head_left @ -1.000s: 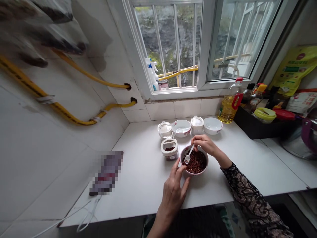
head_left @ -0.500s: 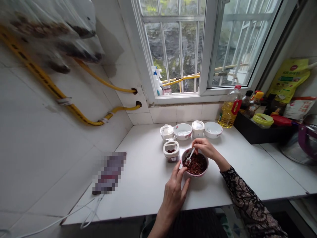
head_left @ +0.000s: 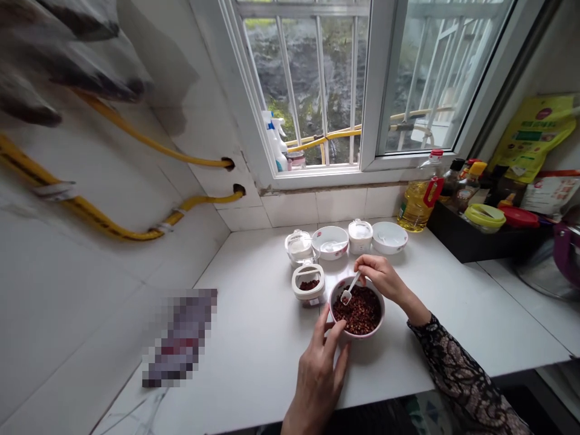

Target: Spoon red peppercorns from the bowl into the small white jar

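Note:
A round white bowl [head_left: 381,317] with a pinkish rim stands on the white counter, filled with dark red-brown bits. My right hand [head_left: 378,275] pinches the handle of a small white spoon [head_left: 347,295], whose scoop rests on the bits at the bowl's left part. Against the bowl's near left side lies my left hand [head_left: 319,362], its fingers apart and touching the rim and outer wall. Just left of the bowl is a clear jar [head_left: 309,284] with a cream top and dark red contents.
Behind stand a lidded jar [head_left: 299,244], a bowl with a spoon [head_left: 330,243], another jar [head_left: 360,235] and a white bowl [head_left: 389,237]. An oil bottle [head_left: 417,202] and a black box [head_left: 471,241] of condiments are at the right. A blurred object [head_left: 181,338] lies left.
The view has shifted a little, so the counter things appear slightly moved. Both hands keep their places at the bowl, and the spoon stays in the right hand.

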{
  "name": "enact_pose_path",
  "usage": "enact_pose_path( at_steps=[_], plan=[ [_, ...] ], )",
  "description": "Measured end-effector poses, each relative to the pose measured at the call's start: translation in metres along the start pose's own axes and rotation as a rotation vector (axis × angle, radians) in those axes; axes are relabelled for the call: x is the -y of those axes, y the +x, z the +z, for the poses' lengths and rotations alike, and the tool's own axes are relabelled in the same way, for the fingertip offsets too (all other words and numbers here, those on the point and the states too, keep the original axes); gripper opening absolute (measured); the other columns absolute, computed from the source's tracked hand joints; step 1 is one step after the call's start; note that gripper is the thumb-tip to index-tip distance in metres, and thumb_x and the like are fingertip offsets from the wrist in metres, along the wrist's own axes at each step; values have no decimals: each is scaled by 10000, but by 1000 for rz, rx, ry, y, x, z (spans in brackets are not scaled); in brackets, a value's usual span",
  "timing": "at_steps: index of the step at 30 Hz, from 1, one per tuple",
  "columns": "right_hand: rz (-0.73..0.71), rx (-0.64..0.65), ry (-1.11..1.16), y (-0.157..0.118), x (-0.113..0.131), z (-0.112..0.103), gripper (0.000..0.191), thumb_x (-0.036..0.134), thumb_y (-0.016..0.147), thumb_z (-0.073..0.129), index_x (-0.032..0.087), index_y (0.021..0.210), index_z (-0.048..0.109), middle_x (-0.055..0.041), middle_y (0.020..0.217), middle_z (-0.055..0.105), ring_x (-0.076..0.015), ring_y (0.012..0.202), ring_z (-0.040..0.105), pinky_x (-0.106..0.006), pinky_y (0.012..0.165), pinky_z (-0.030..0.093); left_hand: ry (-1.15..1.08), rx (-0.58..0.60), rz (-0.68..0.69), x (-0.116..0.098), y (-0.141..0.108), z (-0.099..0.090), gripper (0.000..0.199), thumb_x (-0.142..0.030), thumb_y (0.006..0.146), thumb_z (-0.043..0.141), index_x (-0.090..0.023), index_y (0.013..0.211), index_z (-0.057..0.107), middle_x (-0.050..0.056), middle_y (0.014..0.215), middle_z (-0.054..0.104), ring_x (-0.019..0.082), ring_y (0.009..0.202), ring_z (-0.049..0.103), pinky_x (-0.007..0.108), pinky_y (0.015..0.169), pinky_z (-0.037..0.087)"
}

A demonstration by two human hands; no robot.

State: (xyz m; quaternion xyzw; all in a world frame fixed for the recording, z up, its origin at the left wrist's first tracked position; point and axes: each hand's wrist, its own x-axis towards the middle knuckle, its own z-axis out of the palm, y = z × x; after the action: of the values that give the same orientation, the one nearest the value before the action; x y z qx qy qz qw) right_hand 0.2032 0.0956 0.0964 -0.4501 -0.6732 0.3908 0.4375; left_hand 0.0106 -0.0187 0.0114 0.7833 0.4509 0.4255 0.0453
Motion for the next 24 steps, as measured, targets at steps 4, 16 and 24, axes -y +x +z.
enact_pose_path(
  at_steps=[4,16,24],
  plan=[
    [38,20,16,0,-2,1,123,220,777,526,211,691,613,44,472,570,-147,498,532,-266,580,426,-5,4,-8,-1,-1,-1,313,-173,975,466,-223,1278,531,179,1472,459,212,1052,697,280,821,603],
    [-62,-15,-103,0,3,0,174,150,793,512,219,669,613,47,464,564,-153,513,539,-286,661,448,-10,33,-12,-3,1,-4,328,-165,981,455,-215,1299,517,185,1476,448,227,1094,682,300,862,594],
    [38,-2,-16,1,-1,2,129,211,776,514,207,686,606,44,466,566,-146,498,529,-268,590,428,-10,18,-13,-2,0,-1,319,-147,978,462,-207,1284,527,195,1462,455,209,1071,688,281,844,592]
  ],
)
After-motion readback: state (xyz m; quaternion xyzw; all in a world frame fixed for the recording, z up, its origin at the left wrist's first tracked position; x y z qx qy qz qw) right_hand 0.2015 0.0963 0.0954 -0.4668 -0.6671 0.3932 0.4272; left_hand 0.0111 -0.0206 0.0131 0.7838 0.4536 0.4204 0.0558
